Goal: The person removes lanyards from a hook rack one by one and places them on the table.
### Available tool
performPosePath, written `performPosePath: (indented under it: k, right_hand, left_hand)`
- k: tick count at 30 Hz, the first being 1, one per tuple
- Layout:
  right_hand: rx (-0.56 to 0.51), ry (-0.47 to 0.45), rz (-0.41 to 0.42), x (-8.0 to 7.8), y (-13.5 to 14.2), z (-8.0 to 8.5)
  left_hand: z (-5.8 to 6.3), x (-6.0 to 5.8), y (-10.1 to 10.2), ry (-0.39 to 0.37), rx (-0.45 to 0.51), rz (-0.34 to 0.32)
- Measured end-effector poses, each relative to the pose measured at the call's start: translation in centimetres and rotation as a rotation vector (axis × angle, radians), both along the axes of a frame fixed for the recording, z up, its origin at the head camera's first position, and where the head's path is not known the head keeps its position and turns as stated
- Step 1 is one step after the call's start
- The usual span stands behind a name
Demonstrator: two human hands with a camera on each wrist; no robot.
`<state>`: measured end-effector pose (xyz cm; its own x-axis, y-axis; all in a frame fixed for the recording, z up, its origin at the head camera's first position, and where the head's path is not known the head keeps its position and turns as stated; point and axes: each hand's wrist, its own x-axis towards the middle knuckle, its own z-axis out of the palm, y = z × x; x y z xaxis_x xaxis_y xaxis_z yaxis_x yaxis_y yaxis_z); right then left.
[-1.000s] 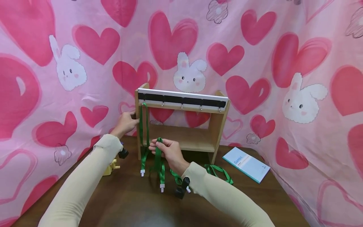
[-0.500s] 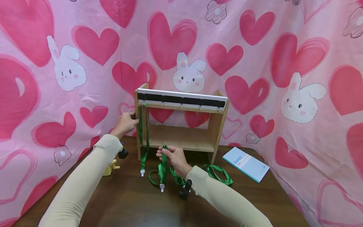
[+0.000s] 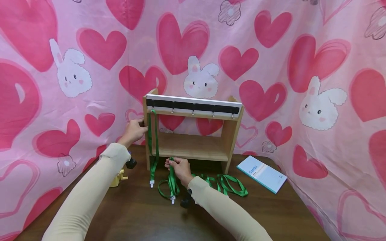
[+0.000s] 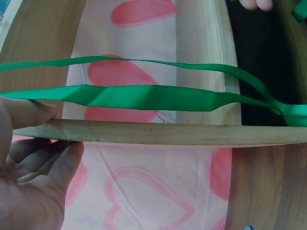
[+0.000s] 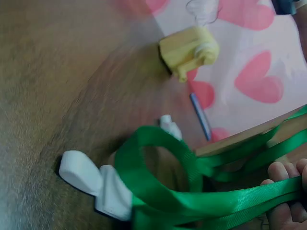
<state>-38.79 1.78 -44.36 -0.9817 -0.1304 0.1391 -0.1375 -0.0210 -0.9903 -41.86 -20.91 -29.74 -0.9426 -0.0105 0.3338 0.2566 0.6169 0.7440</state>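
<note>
My left hand grips the left side panel of a small wooden rack, thumb on one face and fingers on the other. From the rack's leftmost hook hangs a green lanyard, its white clip low in front. My right hand pinches the top of a second green lanyard, just above the table before the rack. That lanyard's ribbon curls in a loop beside its white clip in the right wrist view.
More green lanyards lie on the table right of my right hand. Farther right is a Gambit booklet. A yellow object with a knob and a thin pen-like stick are at the left. Several metal hooks line the rack's black strip.
My right hand has lowered the lanyard, moving slightly right and then back left; its ribbon now bunches near the table. The left hand stays on the rack.
</note>
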Motion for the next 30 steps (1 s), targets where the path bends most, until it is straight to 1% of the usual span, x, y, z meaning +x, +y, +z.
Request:
performPosePath:
  k: [4, 9, 13, 17, 21, 26, 28, 30]
  right_hand:
    - [0.058, -0.013, -0.041, -0.4, -0.7, -0.8]
    - [0.12, -0.016, -0.089, -0.7, -1.2, -1.5]
    - [0.176, -0.018, -0.118, -0.7, -1.4, -1.9]
    - [0.252, -0.022, -0.149, -0.5, -1.5, -2.6]
    - [0.341, -0.005, -0.173, -0.2, -1.5, -2.9]
    - [0.475, 0.042, -0.214, 0.1, -1.4, -2.9]
    - [0.492, 0.057, -0.219, 0.1, -1.3, -2.9]
    - [0.486, 0.078, -0.207, 0.1, -1.2, -2.8]
  left_hand:
    - [0.0, -0.2, 0.0, 0.002, 0.009, 0.0]
    - [0.1, -0.3, 0.0, 0.001, 0.036, -0.017]
    - [0.1, -0.2, 0.0, -0.003, 0.04, -0.025]
    - [-0.2, -0.1, -0.1, -0.005, 0.022, -0.014]
    - [-0.4, -0.1, -0.2, 0.015, 0.006, -0.006]
    - [-0.5, -0.3, -0.2, 0.032, 0.009, -0.005]
    - [-0.3, -0.3, -0.1, 0.03, 0.012, -0.003]
    - [-0.2, -0.3, 0.1, 0.028, 0.017, -0.006]
